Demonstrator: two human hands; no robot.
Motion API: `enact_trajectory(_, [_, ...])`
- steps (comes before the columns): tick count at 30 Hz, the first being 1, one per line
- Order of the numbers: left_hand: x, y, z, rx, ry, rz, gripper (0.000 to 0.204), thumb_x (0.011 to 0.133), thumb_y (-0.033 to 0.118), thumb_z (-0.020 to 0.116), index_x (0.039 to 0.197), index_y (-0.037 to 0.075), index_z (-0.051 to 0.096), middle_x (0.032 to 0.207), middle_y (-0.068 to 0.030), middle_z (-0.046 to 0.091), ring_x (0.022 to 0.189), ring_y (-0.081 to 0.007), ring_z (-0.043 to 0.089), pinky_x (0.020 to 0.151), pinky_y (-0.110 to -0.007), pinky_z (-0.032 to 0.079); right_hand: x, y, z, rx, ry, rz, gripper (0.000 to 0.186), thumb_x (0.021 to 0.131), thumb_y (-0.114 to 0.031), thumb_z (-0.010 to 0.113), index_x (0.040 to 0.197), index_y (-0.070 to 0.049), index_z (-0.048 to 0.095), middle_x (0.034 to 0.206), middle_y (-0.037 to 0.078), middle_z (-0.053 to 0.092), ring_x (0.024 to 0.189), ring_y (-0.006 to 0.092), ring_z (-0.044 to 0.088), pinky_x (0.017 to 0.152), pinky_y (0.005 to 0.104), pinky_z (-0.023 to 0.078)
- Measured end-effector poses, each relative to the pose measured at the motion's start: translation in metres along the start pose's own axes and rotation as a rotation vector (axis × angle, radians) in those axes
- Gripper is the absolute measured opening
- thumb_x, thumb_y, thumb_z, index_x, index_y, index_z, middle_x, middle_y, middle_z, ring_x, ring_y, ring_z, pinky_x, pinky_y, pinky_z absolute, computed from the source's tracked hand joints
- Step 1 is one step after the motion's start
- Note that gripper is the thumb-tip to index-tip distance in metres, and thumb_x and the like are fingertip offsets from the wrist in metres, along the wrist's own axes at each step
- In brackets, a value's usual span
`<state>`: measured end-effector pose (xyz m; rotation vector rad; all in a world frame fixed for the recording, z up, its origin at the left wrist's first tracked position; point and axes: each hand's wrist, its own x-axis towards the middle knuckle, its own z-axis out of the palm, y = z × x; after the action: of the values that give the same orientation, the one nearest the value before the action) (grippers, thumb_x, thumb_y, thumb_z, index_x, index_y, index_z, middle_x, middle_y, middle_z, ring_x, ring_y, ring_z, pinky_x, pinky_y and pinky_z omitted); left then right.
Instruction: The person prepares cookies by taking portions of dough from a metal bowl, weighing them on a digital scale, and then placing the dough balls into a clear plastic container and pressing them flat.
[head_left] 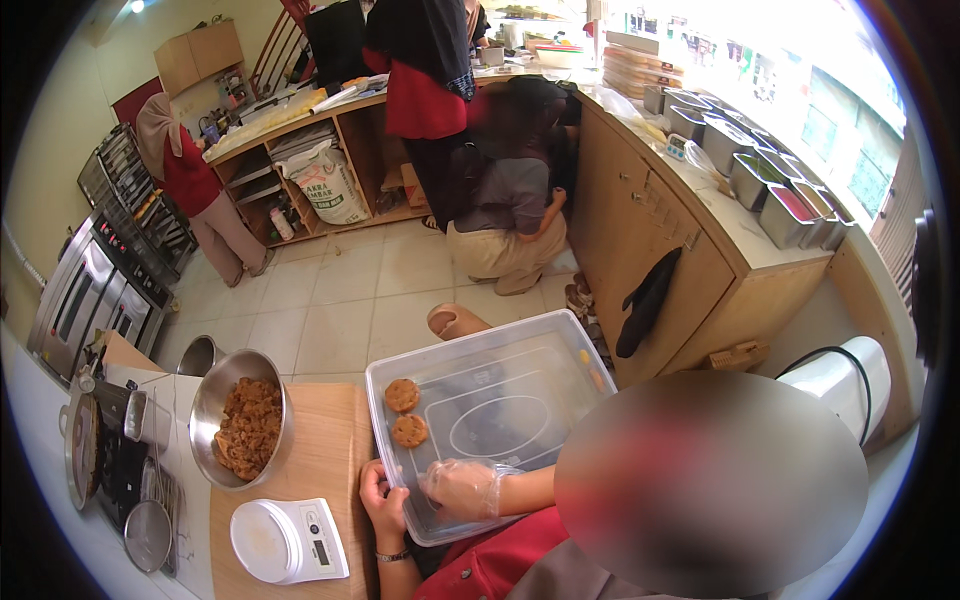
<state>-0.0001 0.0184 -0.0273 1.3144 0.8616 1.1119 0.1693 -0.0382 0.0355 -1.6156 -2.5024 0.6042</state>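
My left hand (382, 500), bare, grips the near left edge of a translucent plastic tub (510, 385). Inside it, my right hand (460, 488) wears a clear glove and has its fingers curled low near the bottom; what they hold, if anything, is hidden. Two round brown patties (405, 410) lie along the tub's left side. Left of the tub, a steel bowl (210, 445) of chunky brown mixture (248, 425) and a white scale (288, 540) sit on a wooden board (325, 430). A large blurred area covers the lower right.
A person in red (180, 170) stands back left by racks and an oven (90, 295); another (420, 110) stands centre back, beside someone crouching (505, 230). Metal pans (730, 140) line the right counter (750, 250). Pots and a strainer (148, 530) sit at my left.
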Motion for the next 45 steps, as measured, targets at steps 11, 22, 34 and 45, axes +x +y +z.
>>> enact_trajectory(11, [-0.001,0.003,0.006,-0.032,0.019,-0.042,0.033,0.062,0.002,0.054,0.095,-0.001,0.053,0.094,-0.0029,0.050,0.078,-0.0089,0.050,0.068,-0.021,0.044,-0.010,0.003,-0.004,-0.006,0.039,-0.073,0.034,0.080,-0.012,0.054,0.112,0.001,0.055,0.097,0.018,0.058,0.089,0.0327,0.061,0.075,0.0396,0.053])
enact_trajectory(22, [-0.001,0.007,0.005,-0.018,0.014,-0.018,0.034,0.064,0.003,0.054,0.097,0.000,0.054,0.093,-0.0023,0.052,0.077,-0.0075,0.049,0.067,-0.020,0.043,-0.014,0.045,0.007,0.025,0.112,-0.671,0.063,0.086,-0.022,0.054,0.140,0.000,0.030,0.144,0.020,0.033,0.136,0.0314,0.030,0.113,0.0449,0.023])
enact_trajectory(34, [-0.001,0.006,0.006,-0.025,0.030,-0.028,0.035,0.064,0.002,0.054,0.099,0.000,0.054,0.094,-0.0030,0.053,0.078,-0.0076,0.049,0.066,-0.021,0.044,-0.019,0.055,0.028,-0.155,0.103,-0.710,0.067,0.088,-0.028,0.054,0.144,-0.005,0.025,0.152,0.013,0.022,0.140,0.0258,0.024,0.115,0.0441,0.017])
enact_trajectory(45, [-0.002,0.004,-0.001,-0.024,0.026,-0.042,0.035,0.064,0.001,0.055,0.100,0.000,0.054,0.095,-0.0036,0.053,0.080,-0.0079,0.050,0.068,-0.021,0.044,-0.012,0.014,-0.002,0.014,0.179,-0.434,0.048,0.079,-0.024,0.063,0.120,-0.003,0.051,0.112,0.013,0.054,0.107,0.0280,0.054,0.086,0.0388,0.049])
